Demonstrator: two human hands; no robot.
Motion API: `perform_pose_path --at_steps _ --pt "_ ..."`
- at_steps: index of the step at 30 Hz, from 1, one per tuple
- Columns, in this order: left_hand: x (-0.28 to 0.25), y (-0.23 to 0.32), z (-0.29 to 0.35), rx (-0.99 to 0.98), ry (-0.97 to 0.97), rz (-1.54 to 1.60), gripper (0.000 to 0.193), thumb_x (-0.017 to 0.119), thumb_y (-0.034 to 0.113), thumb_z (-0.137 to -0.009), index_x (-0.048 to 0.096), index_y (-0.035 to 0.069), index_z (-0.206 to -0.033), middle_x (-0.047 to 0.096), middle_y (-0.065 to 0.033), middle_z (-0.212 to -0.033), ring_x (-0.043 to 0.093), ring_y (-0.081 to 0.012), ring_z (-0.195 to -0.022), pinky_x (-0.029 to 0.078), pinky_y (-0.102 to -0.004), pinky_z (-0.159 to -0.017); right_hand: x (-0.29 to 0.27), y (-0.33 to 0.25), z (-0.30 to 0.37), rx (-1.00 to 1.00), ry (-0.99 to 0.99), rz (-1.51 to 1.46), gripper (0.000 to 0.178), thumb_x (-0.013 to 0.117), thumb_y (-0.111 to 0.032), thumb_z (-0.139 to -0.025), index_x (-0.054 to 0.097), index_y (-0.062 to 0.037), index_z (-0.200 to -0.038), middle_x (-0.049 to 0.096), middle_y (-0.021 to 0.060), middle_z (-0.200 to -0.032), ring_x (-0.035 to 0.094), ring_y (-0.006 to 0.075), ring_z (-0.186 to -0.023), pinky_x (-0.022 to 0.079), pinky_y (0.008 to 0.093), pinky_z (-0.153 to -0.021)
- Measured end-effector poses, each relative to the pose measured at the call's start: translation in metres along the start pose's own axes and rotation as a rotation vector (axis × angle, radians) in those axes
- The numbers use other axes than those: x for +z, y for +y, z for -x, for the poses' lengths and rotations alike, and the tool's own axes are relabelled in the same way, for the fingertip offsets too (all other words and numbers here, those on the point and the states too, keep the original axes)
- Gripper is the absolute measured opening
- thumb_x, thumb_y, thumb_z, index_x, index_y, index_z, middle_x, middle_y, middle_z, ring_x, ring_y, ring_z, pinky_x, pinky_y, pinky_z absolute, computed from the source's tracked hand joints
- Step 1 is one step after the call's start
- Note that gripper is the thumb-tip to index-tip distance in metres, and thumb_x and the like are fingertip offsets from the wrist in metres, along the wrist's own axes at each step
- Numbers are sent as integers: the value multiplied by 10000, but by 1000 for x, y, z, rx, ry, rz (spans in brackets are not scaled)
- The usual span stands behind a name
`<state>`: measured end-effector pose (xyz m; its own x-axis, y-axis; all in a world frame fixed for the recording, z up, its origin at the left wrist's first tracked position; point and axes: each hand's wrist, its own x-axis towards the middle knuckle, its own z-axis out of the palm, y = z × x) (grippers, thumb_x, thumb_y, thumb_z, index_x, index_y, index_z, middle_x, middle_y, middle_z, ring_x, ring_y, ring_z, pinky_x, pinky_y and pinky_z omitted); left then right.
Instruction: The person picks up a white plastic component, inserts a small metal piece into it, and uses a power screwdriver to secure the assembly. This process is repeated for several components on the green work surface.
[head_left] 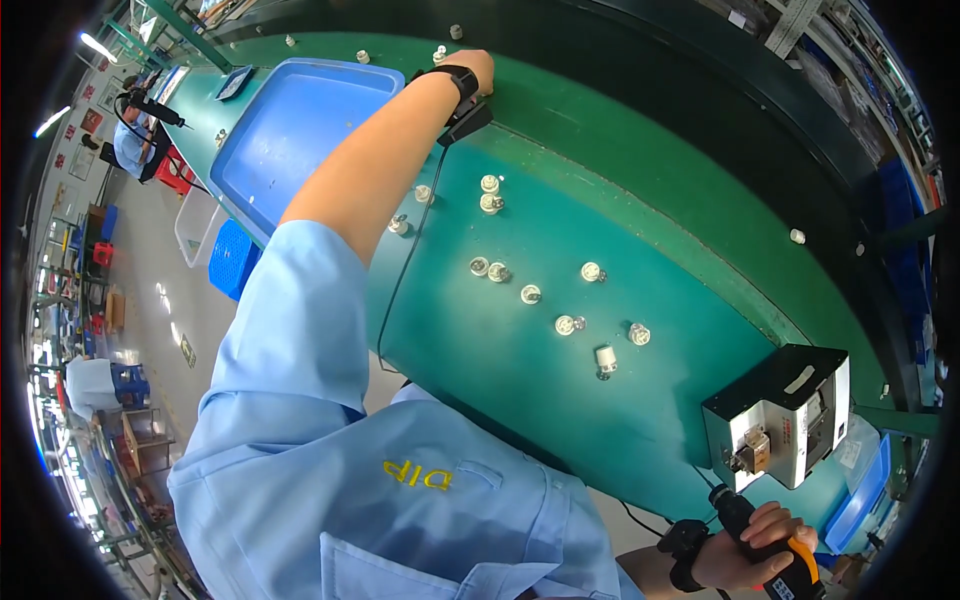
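My left arm stretches across the green bench, and my left hand (481, 70) is over the conveyor strip at the far side. Its fingers are turned away and hidden. A small white fitting (440, 53) sits just left of that wrist. Down at the right, my right hand (752, 552) is wrapped round a black and orange electric screwdriver (735, 508), its tip beside a black and silver screw feeder (780, 415). Several white round fittings with metal parts lie scattered on the mat, among them one on its side (606, 361) and another (639, 334).
A blue tray (300, 130) occupies the bench's left end, with a blue bin (234, 258) below it. A thin black cable (405, 265) runs from my left wrist. More fittings (797, 236) are along the conveyor strip. A seated person (133, 142) works at far left.
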<state>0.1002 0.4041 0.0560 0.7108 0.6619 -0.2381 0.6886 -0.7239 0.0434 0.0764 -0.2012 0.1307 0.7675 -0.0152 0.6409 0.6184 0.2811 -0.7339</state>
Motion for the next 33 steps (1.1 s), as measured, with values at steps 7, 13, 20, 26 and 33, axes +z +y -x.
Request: perform_pose_path --at_steps 7,13,20,26,33 --pt "-4 8 23 -19 90 109 191 656 208 -803 692 38 -883 702 -147 -837 687 -296 -805 541 -402 -741 0 -9 9 45 19 22 249 545 -264 -935 482 -38 -1020 371 -4 -584 359 81 -498 313 239 -561" --pt "-21 -6 84 87 242 158 207 739 167 -750 671 51 -907 689 -144 -860 672 -260 -814 522 -358 -739 -1 -9 11 56 -23 -70 243 538 -254 -933 479 -33 -1016 373 -2 -587 359 78 -500 317 240 -577" --pt "-4 0 134 386 78 128 375 786 138 -692 654 59 -1033 679 -129 -906 660 -277 -860 521 -364 -775 -5 -11 14 52 -5 -66 234 533 -241 -934 471 -34 -1025 372 -2 -590 354 76 -499 318 239 -581" --pt "17 8 151 399 7 0 503 803 209 -679 633 73 -1133 665 -150 -1048 628 -310 -1004 506 -388 -841 -6 -7 13 68 -17 -72 227 528 -237 -935 466 -37 -1022 368 -2 -592 349 77 -500 318 236 -581" --pt "-28 8 91 324 56 112 493 750 338 -728 640 89 -1139 657 -151 -1093 615 -323 -1045 488 -401 -892 16 -6 2 -144 -35 -106 164 531 -98 -915 431 -65 -1040 459 76 -779 375 135 -471 333 258 -398"
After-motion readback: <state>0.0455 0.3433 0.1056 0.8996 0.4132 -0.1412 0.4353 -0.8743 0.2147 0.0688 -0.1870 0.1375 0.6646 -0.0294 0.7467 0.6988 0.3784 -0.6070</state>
